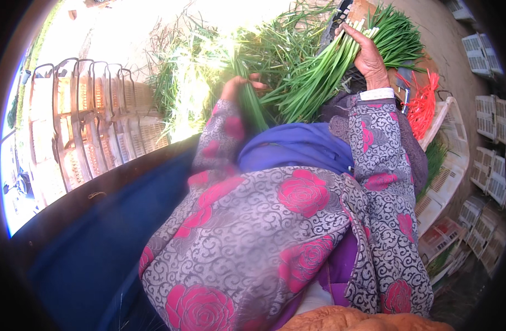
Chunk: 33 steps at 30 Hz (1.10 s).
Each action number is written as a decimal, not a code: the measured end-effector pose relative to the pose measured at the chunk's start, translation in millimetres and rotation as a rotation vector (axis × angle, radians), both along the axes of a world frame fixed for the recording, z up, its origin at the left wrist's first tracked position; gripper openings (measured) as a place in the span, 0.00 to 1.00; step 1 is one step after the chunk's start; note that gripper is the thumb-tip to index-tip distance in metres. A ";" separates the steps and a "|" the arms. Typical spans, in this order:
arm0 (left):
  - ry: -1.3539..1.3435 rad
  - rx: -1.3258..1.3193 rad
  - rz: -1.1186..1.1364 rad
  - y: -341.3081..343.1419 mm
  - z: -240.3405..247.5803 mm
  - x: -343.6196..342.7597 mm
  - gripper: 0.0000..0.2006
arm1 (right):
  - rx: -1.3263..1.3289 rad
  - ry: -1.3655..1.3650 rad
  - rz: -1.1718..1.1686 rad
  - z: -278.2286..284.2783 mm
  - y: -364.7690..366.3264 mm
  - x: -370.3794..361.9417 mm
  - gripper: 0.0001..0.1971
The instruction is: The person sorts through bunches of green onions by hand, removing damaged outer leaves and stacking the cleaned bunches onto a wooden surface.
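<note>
Stalks (325,74) held by my right hand (370,59) slant down and left toward my left hand (233,87), whose fingers (257,85) I see curled round leaves (252,110).

Toward the left stands a row of pale, orange-tinged slatted crates (93,127), packed closely together, with dark curved handles (54,113) arching over them; below them runs a brown rim (107,187), bent by the lens, edging a broad dark blue panel (115,237); toward the right, a whitish crate (454,149) with slotted walls sits tilted in view; just below it lies a reddish, box-like item (441,237), its details unclear; farther out, more pale crates (487,116) line the bare brownish ground (451,44), some cut off by the dark border.
</note>
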<state>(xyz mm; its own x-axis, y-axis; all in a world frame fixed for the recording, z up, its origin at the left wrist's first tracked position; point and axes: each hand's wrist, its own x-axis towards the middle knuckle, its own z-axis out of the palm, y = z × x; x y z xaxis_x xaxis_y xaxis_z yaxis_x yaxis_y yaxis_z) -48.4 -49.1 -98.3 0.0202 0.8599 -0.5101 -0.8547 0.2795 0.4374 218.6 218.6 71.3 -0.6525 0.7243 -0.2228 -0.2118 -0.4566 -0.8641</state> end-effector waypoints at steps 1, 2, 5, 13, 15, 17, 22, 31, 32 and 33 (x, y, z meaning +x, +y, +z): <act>0.003 0.042 0.040 6.3 6.8 4.5 0.30 | -0.012 0.000 0.147 10.1 4.6 5.7 0.13; -0.098 0.167 -0.038 13.6 14.6 5.0 0.32 | -0.062 0.044 0.167 14.4 0.2 6.8 0.13; -0.113 0.373 -0.195 15.6 34.5 16.1 0.36 | -0.166 -0.005 0.240 14.0 -11.7 -0.9 0.14; -0.195 0.316 -0.371 34.0 80.3 60.7 0.38 | 0.176 -0.286 0.218 -25.5 -63.4 -49.5 0.11; -0.194 0.308 -0.381 32.1 81.0 61.5 0.37 | 0.133 -0.297 0.244 -18.5 -72.0 -53.8 0.12; -0.235 0.306 -0.392 32.9 76.5 59.1 0.37 | 0.125 -0.309 0.232 -21.4 -75.2 -54.3 0.13; -0.210 0.326 -0.432 37.6 72.6 57.3 0.37 | 0.179 -0.384 0.203 -31.4 -78.7 -56.7 0.17; 0.337 0.108 -0.016 50.5 80.6 75.9 0.19 | 0.271 -0.501 0.199 -42.9 -75.6 -57.9 0.13; 0.382 0.057 0.018 55.5 83.4 79.3 0.14 | 0.336 -0.554 0.254 -47.7 -73.6 -60.7 0.13; 0.361 0.046 0.069 57.0 79.2 77.4 0.13 | 0.356 -0.575 0.260 -51.7 -71.3 -61.1 0.13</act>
